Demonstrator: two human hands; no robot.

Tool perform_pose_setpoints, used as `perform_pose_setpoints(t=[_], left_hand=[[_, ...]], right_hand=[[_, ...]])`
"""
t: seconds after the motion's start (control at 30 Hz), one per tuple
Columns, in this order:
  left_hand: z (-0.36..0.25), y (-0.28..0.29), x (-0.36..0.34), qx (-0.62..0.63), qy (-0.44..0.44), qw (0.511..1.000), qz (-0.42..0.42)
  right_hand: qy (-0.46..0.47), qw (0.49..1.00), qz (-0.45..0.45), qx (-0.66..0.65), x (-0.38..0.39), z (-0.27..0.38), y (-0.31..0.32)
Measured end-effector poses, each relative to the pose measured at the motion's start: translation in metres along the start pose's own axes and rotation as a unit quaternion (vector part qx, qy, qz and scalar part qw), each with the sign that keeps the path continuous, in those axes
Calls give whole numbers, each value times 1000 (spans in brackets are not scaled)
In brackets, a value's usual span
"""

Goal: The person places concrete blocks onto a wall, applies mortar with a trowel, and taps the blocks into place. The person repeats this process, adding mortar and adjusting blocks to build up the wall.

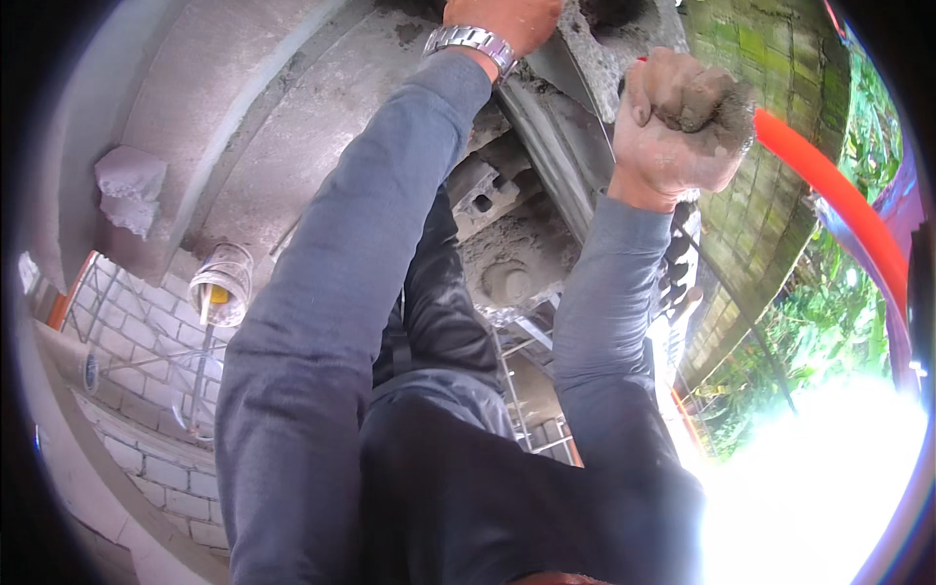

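Note:
At the top edge my left hand (512, 21) is cut off by the frame. Its fingers do not show, and a silver watch (470, 41) circles the wrist. Grey concrete hollow block (597, 63) stands beside it, toward my right hand. Further right, my right hand (682, 127) is closed in a fist, its fingers caked with wet grey mortar (702, 102). What the fist grips is hidden. An orange-red tube (834, 185) comes out from beside the fist and curves down to the right; I cannot tell whether the hand holds it.
Below my hands lie a broken hollow block (485, 200) and a heap of mortar (517, 278). A mortar-stained bucket (222, 283) stands at the left, near a loose chunk (132, 190) on a concrete ledge. A mossy block wall (760, 146) rises at the right.

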State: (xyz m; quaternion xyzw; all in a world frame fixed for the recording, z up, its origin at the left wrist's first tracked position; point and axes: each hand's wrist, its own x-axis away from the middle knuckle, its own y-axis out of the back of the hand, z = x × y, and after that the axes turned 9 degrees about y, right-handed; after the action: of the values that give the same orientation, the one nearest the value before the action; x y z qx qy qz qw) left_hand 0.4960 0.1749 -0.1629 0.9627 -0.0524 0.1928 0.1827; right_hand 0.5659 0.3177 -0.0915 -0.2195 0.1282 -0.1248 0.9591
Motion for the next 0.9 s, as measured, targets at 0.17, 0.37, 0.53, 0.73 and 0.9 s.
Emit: perform_pose_setpoints(t=[0.17, 0.37, 0.53, 0.73, 0.9], left_hand=[[-6, 4, 7, -68, 8, 998, 15], [-13, 0, 8, 38, 0, 999, -9], [-13, -3, 8, 55, -1, 998, 17], [-18, 0, 11, 62, 18, 997, 30], [-55, 8, 22, 109, 179, 975, 75]], right_hand=[[-29, 998, 12, -46, -6, -29, 14], [-25, 999, -13, 36, -17, -37, 24], [-7, 957, 25, -287, -12, -25, 23], [-17, 997, 29, 62, -10, -51, 30], [-84, 995, -62, 4, -11, -51, 34]])
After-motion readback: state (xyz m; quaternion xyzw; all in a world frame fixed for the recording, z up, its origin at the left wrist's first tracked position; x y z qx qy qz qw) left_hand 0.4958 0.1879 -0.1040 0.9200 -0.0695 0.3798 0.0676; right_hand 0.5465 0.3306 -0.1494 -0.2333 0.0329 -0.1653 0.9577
